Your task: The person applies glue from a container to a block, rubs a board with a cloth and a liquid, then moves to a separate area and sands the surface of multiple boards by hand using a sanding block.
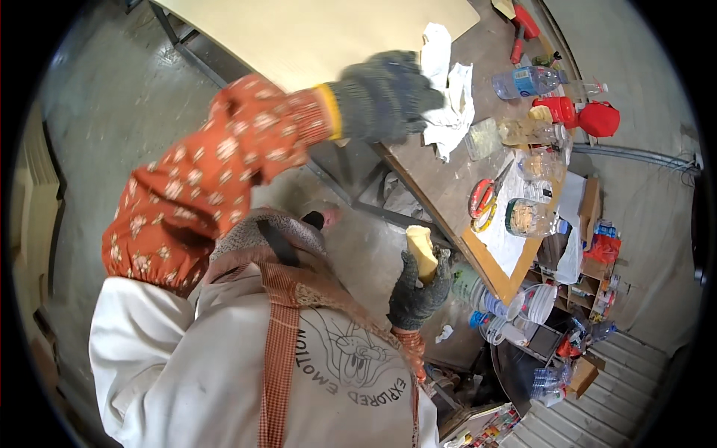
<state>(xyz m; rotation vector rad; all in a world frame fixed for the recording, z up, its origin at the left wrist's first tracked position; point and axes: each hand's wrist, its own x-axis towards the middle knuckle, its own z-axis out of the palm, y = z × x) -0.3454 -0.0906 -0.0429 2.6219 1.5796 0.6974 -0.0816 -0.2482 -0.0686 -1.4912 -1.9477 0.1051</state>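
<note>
The left hand, in a dark grey knitted glove with a yellow cuff, reaches to the far side, where its fingertips overlap the crumpled white cloth or paper on the brown-topped counter; it is blurred, so I cannot tell whether its fingers are closed on that piece or merely resting against it. The right hand, gloved in the same dark grey knit, is nearer and low beside the counter's near edge, wrapped around the lower part of a pale yellow, roughly cylindrical piece of unclear material. That grip leaves the upper end sticking out free, and holding it off the counter probably keeps it apart from the clutter. Far left, a large cream-coloured flat board covers much of the surface, which may be why the loose items crowd toward the right. There, scissors with red and yellow handles lie at a white paper sheet, seemingly kept within reach, while a clear plastic bottle with a blue label lies farther off, near a rounded red object.
</note>
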